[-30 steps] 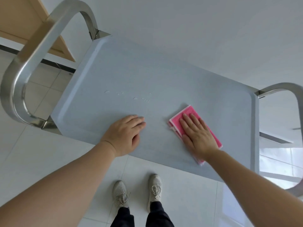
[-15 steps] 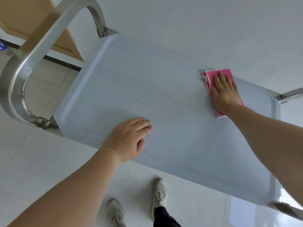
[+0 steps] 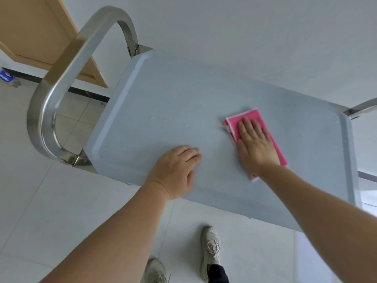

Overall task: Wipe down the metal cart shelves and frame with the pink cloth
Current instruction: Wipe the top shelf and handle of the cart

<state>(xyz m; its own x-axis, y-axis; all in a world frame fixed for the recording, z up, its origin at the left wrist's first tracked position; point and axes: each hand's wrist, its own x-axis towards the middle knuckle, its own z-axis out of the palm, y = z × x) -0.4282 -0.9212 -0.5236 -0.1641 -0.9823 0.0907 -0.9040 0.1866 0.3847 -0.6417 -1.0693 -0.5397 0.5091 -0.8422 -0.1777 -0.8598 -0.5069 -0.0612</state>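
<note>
- Head view looks down on the cart's top shelf (image 3: 167, 103), a pale grey tray with a raised rim.
- Bottle (image 3: 5, 75) with a blue label lies on the floor at the far left, by the wall.
- Door (image 3: 30, 31) of tan wood stands behind the cart's left end.
- Handle (image 3: 67, 64), a curved steel loop, rises from the shelf's left edge and joins both left corners.
- Droplets (image 3: 155, 117) sit on the shelf left of its middle.
- Left hand (image 3: 175, 170) rests palm down at the shelf's near edge, fingers loosely bent and together, gripping nothing.
- Shoes (image 3: 210, 248), light mesh, stand on the white tile floor below the near edge.
- Cloth (image 3: 255, 117), pink and folded, lies flat on the shelf right of its middle, well in from the right edge.
- Right hand (image 3: 255, 146) presses flat on the cloth, fingers straight and close together, pointing to the far edge.
- Frame bar (image 3: 361, 108) of steel leaves the far right corner.
</note>
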